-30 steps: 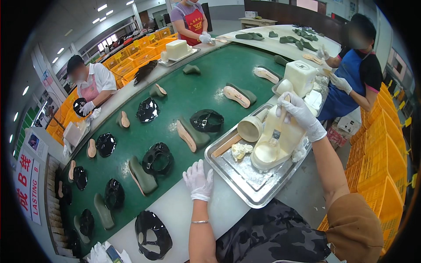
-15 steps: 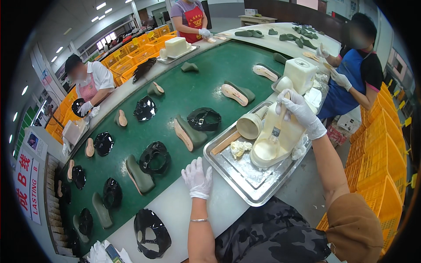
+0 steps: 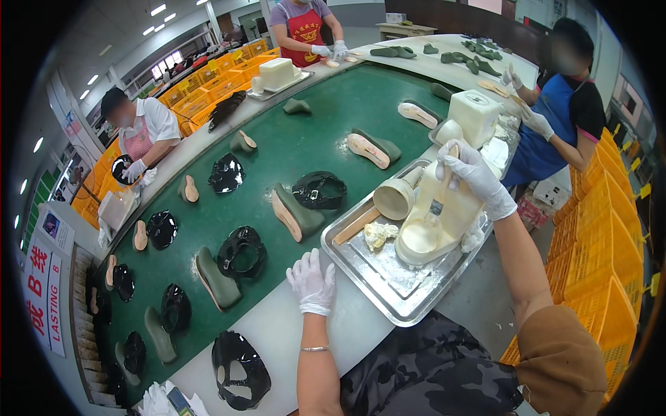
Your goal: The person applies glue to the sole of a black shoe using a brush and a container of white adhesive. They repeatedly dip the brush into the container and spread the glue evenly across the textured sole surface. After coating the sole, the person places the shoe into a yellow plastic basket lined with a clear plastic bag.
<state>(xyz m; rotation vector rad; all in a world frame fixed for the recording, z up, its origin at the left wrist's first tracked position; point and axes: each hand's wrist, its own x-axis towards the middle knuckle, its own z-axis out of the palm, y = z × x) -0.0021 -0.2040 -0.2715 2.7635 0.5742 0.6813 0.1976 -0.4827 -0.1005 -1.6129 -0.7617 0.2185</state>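
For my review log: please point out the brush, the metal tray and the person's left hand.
brush [image 3: 438,205], head view, on the bristle end over the cream tub.
metal tray [image 3: 388,297], head view, on the bare near rim.
left hand [image 3: 312,281], head view, on the back of the white glove.

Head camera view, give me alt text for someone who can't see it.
A gloved right hand dips a brush into a cream glue tub on a metal tray; the gloved left hand rests on the white table edge beside a green conveyor.
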